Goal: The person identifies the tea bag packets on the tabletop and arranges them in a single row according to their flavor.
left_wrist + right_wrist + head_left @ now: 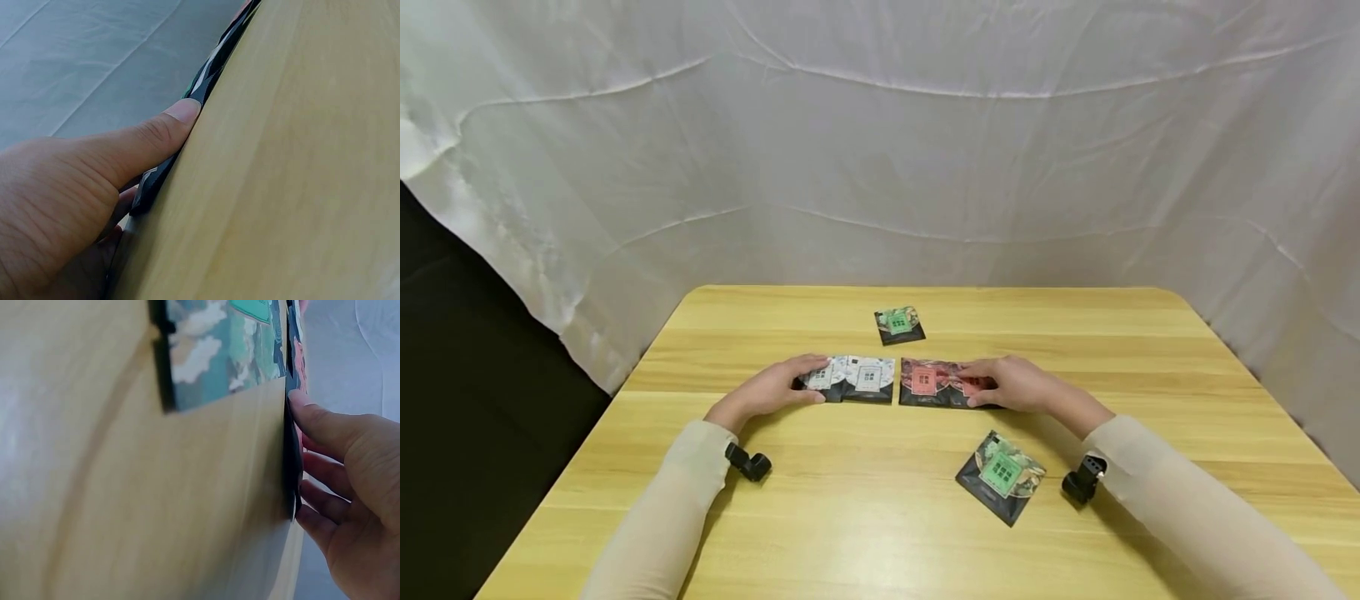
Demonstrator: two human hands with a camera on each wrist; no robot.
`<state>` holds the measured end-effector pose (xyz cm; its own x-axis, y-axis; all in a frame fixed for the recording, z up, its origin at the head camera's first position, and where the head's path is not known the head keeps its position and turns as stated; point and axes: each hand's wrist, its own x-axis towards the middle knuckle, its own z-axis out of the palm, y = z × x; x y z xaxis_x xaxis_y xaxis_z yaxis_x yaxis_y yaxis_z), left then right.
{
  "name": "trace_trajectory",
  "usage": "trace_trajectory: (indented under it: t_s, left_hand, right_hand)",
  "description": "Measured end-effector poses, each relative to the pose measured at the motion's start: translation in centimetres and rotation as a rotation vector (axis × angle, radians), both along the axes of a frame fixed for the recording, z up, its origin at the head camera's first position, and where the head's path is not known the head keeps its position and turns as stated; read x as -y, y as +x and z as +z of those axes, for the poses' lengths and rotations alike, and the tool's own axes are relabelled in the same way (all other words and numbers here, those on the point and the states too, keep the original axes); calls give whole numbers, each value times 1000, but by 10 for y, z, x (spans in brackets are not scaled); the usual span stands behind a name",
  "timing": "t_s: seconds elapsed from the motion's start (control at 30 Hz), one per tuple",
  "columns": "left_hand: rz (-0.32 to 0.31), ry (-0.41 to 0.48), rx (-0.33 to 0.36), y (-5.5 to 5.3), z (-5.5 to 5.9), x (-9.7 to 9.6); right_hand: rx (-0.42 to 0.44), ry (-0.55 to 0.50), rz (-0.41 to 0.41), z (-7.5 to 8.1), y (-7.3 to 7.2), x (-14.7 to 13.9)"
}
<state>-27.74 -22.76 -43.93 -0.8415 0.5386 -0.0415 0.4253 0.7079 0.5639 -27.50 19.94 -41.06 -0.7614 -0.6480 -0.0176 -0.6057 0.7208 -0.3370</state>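
Note:
Two black-and-white sachets lie side by side in the middle of the table in the head view. My left hand (pixel 772 387) grips the outer white sachet (pixel 826 375), thumb along its near edge and fingers over its far edge; the inner white sachet (pixel 869 379) adjoins it. Across a narrow gap, in the same row, are two black-and-red sachets. The inner red sachet (pixel 922 380) shows fully, while my right hand (pixel 1018 383) holds the outer red sachet (pixel 973 386) between thumb and fingers, partly hiding it. In the left wrist view, the thumb (pixel 150 140) presses the sachet's edge.
One green-labelled black sachet (pixel 900 325) lies flat behind the row. Another green-labelled sachet (pixel 1002 477) lies turned at an angle, nearer the front and close to my right forearm. A pale curtain (pixel 925 167) hangs behind the wooden table (pixel 850 533).

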Motion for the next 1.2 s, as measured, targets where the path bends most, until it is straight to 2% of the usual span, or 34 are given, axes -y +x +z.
trace_trajectory:
  t_s: [0.33,0.53,0.97,1.2]
  left_hand:
    - [7,2,-4,1,0,-1]
    - [3,6,-1,1,2,-1]
    - [21,9,11,2,-1,1]
    - [28,0,17,3,1,0]
  right_hand:
    - [-61,-45,-13,4,7,-3]
    - [-41,-110,6,9,17,-6]
    - [-81,-51,-64,13,63,-14]
    - [-34,-67,-71,10,85,-17]
